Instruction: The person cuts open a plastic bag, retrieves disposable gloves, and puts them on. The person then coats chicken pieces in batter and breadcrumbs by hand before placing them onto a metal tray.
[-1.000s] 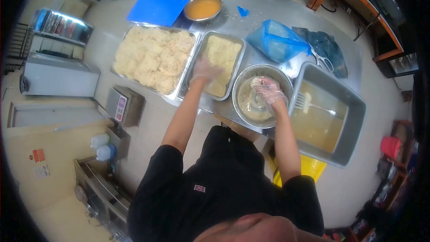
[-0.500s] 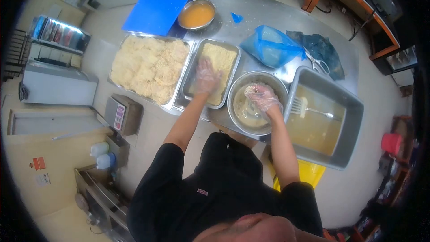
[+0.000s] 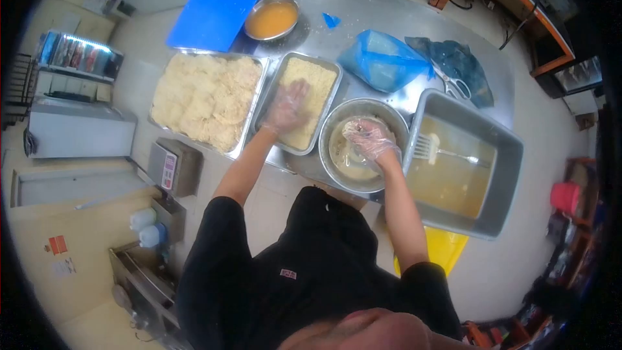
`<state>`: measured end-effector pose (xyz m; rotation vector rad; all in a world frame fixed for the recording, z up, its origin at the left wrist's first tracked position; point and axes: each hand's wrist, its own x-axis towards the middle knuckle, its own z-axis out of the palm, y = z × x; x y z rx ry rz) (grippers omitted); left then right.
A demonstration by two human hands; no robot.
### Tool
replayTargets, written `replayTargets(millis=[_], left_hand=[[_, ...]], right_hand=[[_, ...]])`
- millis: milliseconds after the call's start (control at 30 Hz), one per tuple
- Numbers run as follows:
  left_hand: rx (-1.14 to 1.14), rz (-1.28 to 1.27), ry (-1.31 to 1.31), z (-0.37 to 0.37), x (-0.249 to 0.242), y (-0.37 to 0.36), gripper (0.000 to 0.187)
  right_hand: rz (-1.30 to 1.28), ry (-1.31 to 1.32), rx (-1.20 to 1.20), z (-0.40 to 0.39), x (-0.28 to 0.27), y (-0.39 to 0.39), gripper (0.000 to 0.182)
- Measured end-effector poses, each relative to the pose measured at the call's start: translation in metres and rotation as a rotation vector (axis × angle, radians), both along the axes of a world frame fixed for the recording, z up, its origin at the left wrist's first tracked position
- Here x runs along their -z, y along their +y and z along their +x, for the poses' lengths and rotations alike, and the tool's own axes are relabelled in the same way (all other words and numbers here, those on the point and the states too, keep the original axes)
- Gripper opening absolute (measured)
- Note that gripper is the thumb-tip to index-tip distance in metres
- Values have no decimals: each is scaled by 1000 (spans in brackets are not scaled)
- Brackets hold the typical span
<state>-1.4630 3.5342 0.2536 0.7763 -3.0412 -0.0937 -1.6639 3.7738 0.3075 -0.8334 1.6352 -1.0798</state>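
My left hand, in a clear plastic glove, lies flat with fingers stretched over pale yellow crumbs in a deep metal tray. Whether anything lies beneath its palm is hidden. My right hand, gloved too, hangs over a round metal bowl holding a thin, cloudy liquid. Its fingers are loosely bent, with pale clumps stuck to the tips, and I see no separate piece in them. Left of the crumb tray, a wide metal tray is filled with crumb-coated pieces.
A grey tub of cloudy liquid with a slotted turner stands at the right. Behind are a blue plastic bag, scissors, a dark bag, a bowl of orange liquid and a blue board.
The whole view has shifted slightly, so the table things appear a little further left. Both hands stay over the same tray and bowl, with little visible movement.
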Motion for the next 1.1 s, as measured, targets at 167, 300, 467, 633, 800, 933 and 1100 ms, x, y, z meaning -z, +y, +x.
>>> replayTargets(millis=[167, 300, 467, 633, 800, 933, 1100], left_hand=[[81, -75, 85, 5, 50, -22, 71], [99, 124, 47, 8, 30, -49, 58], [-149, 622, -234, -10, -113, -33, 49], [17, 535, -614, -37, -133, -77, 55], [75, 293, -255, -80, -67, -50, 70], [144, 183, -101, -90, -22, -40, 66], [358, 269, -33, -72, 63, -113, 44]], right_hand=[[61, 6, -6, -3, 20, -1, 48], [76, -39, -3, -6, 17, 2, 50], [7, 24, -2, -3, 35, 3, 49], [38, -47, 0, -6, 33, 2, 50], [24, -50, -4, -6, 28, 3, 51], [-9, -1, 56, -5, 21, 6, 49], [60, -22, -9, -4, 0, 1, 36]])
